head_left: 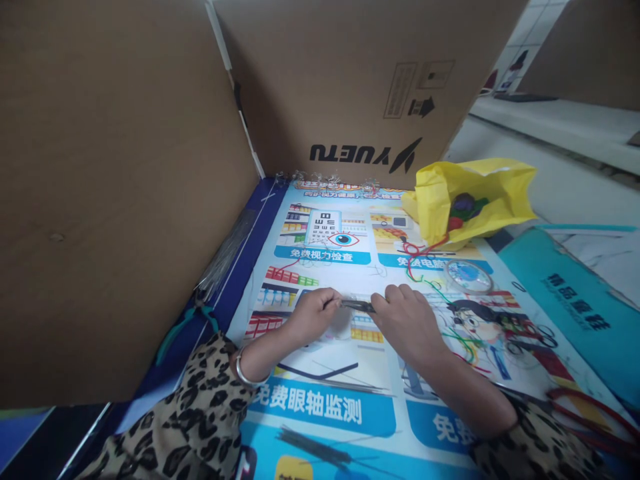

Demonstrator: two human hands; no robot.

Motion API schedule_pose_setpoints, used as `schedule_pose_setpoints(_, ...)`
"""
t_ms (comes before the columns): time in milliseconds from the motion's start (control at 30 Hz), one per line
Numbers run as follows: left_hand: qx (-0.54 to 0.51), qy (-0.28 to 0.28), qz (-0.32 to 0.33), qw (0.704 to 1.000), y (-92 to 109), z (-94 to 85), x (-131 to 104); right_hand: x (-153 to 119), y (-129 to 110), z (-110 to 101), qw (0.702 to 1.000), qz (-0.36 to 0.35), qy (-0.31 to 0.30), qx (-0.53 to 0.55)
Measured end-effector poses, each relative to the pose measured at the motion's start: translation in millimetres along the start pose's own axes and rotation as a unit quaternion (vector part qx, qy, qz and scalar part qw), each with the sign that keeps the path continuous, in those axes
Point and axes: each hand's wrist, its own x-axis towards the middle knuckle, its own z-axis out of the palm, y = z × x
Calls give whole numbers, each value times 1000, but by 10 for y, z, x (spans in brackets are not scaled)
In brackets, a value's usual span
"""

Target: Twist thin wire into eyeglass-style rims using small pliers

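Observation:
My right hand (407, 323) is closed around a small pair of dark pliers (359, 305), whose jaws point left. Facing it, my left hand (317, 315) pinches at the tip of the jaws; whatever lies between its fingers is too small to make out. Both hands are over the middle of a printed poster sheet (345, 413). Below them, thin straight wires (345, 385) lie on the sheet. Closer to me is a bundle of dark wires (315, 447).
Cardboard panels (125, 167) stand at the left and back. A yellow bag (475, 200) holds coloured thread balls, with red cord (420, 252) trailing out. Teal-handled pliers (187, 323) and more wires (227, 257) lie left. A clear round dish (469, 277) and teal box (570, 300) are right.

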Motion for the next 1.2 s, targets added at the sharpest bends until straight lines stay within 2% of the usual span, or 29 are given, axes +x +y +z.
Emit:
schedule_pose_setpoints(333, 3, 0, 1, 1000, -34, 11, 7, 6, -16, 40, 999, 11, -38, 17)
schedule_pose_setpoints(733, -4, 15, -3, 1000, 29, 3, -8, -26, -13, 60, 999, 11, -21, 28)
schedule_pose_setpoints(1000, -53, 23, -18, 998, 18, 19, -15, -46, -31, 152, 985, 45, -54, 158)
schedule_pose_setpoints(1200, -97, 12, -36, 995, 21, 35, -33, -46, 4, 185, 985, 45, -52, 161)
